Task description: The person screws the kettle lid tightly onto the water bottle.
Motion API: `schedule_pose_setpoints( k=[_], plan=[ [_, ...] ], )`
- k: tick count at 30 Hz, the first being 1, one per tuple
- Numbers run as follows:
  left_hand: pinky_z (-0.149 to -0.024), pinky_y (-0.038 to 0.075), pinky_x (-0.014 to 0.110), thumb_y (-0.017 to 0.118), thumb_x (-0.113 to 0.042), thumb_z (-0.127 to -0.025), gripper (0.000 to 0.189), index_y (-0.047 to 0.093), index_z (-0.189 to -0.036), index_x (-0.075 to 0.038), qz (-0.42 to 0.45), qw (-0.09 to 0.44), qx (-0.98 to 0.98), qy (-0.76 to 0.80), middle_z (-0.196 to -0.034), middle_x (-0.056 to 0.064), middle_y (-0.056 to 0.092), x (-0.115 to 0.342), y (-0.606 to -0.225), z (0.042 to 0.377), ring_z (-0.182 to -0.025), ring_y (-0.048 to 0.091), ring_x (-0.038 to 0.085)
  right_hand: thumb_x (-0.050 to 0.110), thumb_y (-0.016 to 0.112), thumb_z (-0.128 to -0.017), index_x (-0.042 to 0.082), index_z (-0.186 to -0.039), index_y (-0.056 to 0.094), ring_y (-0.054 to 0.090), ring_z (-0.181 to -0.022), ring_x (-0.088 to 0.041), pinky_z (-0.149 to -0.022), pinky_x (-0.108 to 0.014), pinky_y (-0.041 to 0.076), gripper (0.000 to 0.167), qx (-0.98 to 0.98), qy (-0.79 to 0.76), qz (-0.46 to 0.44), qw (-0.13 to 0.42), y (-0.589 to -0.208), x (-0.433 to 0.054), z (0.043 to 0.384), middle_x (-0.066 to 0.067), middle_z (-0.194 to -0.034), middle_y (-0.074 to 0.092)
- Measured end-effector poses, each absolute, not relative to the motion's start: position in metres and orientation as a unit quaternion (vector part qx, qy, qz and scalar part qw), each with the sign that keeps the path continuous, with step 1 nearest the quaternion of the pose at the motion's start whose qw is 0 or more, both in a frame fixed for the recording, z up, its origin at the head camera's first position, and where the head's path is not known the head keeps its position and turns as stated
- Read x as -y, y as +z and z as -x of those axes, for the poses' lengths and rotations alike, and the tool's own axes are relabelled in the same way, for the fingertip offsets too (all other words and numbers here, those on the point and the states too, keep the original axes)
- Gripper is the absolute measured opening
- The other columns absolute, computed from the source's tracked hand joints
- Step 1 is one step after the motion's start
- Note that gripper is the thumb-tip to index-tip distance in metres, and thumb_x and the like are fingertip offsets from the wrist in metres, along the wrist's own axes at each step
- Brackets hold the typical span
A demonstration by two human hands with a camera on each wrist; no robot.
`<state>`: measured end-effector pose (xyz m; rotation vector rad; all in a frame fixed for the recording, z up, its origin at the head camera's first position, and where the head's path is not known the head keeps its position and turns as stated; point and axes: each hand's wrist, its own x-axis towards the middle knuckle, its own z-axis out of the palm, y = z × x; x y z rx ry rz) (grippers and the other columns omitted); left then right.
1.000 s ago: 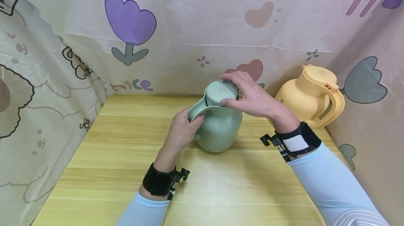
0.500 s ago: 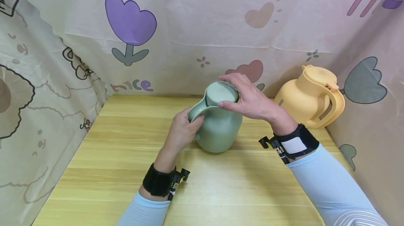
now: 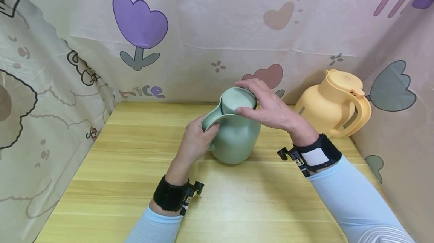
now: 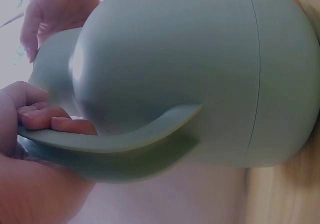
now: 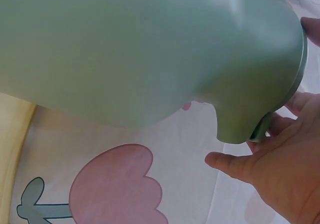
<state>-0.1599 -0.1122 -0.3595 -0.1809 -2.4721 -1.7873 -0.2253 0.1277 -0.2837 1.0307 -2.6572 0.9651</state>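
A pale green thermos jug (image 3: 236,143) stands upright near the middle of the wooden table, with a round lid (image 3: 237,100) in its mouth. My left hand (image 3: 194,139) grips the jug's handle (image 3: 211,118); in the left wrist view the fingers (image 4: 42,116) curl round the handle's upper part. From the right, my right hand (image 3: 269,103) spans the lid, thumb at its near edge and fingers at its far edge. In the right wrist view one finger (image 5: 227,164) sticks out below the spout (image 5: 232,129), and the others are partly hidden behind the rim.
A yellow jug (image 3: 327,103) with its handle toward the right stands at the table's back right corner. Printed cloth (image 3: 203,20) hangs behind the table and along both sides. The wooden tabletop (image 3: 142,152) reaches toward the front.
My right wrist has lowered slightly and shifted a little left, with thumb and fingers still at the lid. The jug and my left hand look unmoved.
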Motion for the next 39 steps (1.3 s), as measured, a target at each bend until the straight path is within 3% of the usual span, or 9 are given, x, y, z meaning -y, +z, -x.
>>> schedule_pose_setpoints(
  k=[8,14,21,25,31,39],
  plan=[
    [-0.082,0.05,0.041,0.068,-0.023,-0.1,0.016,0.066,-0.099,-0.008,0.063,0.045,0.806,-0.586,-0.081,0.005,0.051,0.1122,-0.3597,0.1597,-0.091,0.058,0.025,0.035,0.082,-0.091,0.014,-0.148,0.053,0.045,-0.13,-0.026,-0.104,-0.05,0.04,0.067,0.884,0.31,-0.34,0.085,-0.2871,-0.127,0.2281,-0.009,-0.146,0.05],
    [-0.082,0.05,0.041,0.069,-0.024,-0.1,0.016,0.066,-0.099,-0.008,0.061,0.044,0.808,-0.584,-0.083,0.006,0.053,0.1122,-0.3595,0.1593,-0.092,0.058,0.026,0.036,0.08,-0.092,0.016,-0.149,0.053,0.045,-0.131,-0.025,-0.105,-0.05,0.04,0.067,0.881,0.318,-0.341,0.077,-0.2857,-0.1282,0.2265,-0.007,-0.147,0.05],
    [-0.092,0.054,0.051,0.069,-0.024,-0.1,0.016,0.069,-0.103,-0.008,0.058,0.045,0.805,-0.589,-0.099,0.009,0.062,0.1115,-0.3593,0.1602,-0.1,0.059,0.027,0.033,0.074,-0.093,0.02,-0.152,0.05,0.042,-0.135,-0.025,-0.107,-0.056,0.039,0.065,0.879,0.335,-0.336,0.051,-0.2827,-0.1331,0.226,-0.005,-0.148,0.051],
    [-0.092,0.054,0.051,0.069,-0.024,-0.1,0.017,0.069,-0.102,-0.008,0.06,0.047,0.804,-0.589,-0.097,0.009,0.062,0.1116,-0.3593,0.1602,-0.099,0.059,0.027,0.033,0.072,-0.094,0.022,-0.152,0.05,0.043,-0.134,-0.026,-0.105,-0.058,0.04,0.064,0.882,0.341,-0.322,0.04,-0.2843,-0.1337,0.2265,-0.006,-0.146,0.052],
    [-0.09,0.053,0.049,0.069,-0.024,-0.1,0.016,0.068,-0.101,-0.008,0.06,0.048,0.805,-0.588,-0.094,0.009,0.06,0.1117,-0.3593,0.1606,-0.098,0.058,0.027,0.036,0.078,-0.093,0.018,-0.15,0.052,0.044,-0.133,-0.025,-0.108,-0.05,0.038,0.066,0.882,0.334,-0.326,0.06,-0.2861,-0.1321,0.2274,-0.007,-0.148,0.051],
    [-0.09,0.053,0.049,0.069,-0.024,-0.1,0.017,0.069,-0.103,-0.008,0.056,0.045,0.806,-0.587,-0.095,0.009,0.061,0.1113,-0.3591,0.1602,-0.098,0.058,0.027,0.038,0.081,-0.091,0.016,-0.15,0.052,0.045,-0.13,-0.024,-0.107,-0.048,0.038,0.069,0.884,0.328,-0.325,0.068,-0.2877,-0.1322,0.228,-0.007,-0.146,0.052]
  ],
)
